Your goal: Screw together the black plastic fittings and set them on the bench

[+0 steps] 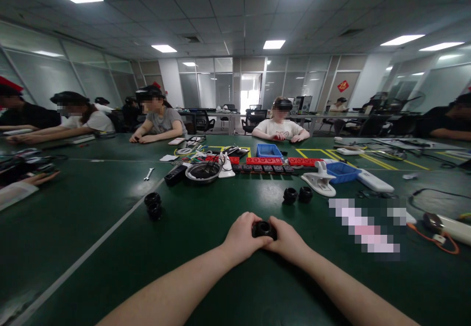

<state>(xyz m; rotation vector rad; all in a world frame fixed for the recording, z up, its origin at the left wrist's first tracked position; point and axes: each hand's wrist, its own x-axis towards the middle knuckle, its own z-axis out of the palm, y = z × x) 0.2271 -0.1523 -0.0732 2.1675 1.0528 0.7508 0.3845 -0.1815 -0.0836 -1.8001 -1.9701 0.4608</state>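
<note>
Both hands meet on the green table in front of me. My left hand (243, 238) wraps its fingers and thumb round the left side of a black round fitting (264, 228), which has a hole in its top. From the other side my right hand (285, 240) grips the same fitting. Its lower part is hidden by my fingers and thumbs. Two similar black fittings (290, 195) stand side by side, farther out to the right. On the left, two more black fittings (153, 205) sit together, touching or nearly so.
Ahead lie a metal bowl (203, 181), a white clip stand (319, 181), red power sockets (264, 161) and blue trays (342, 171). A wrench (148, 174) is at the left. A grey seam (99, 242) crosses the table. Co-workers sit around it, one person (280, 126) opposite.
</note>
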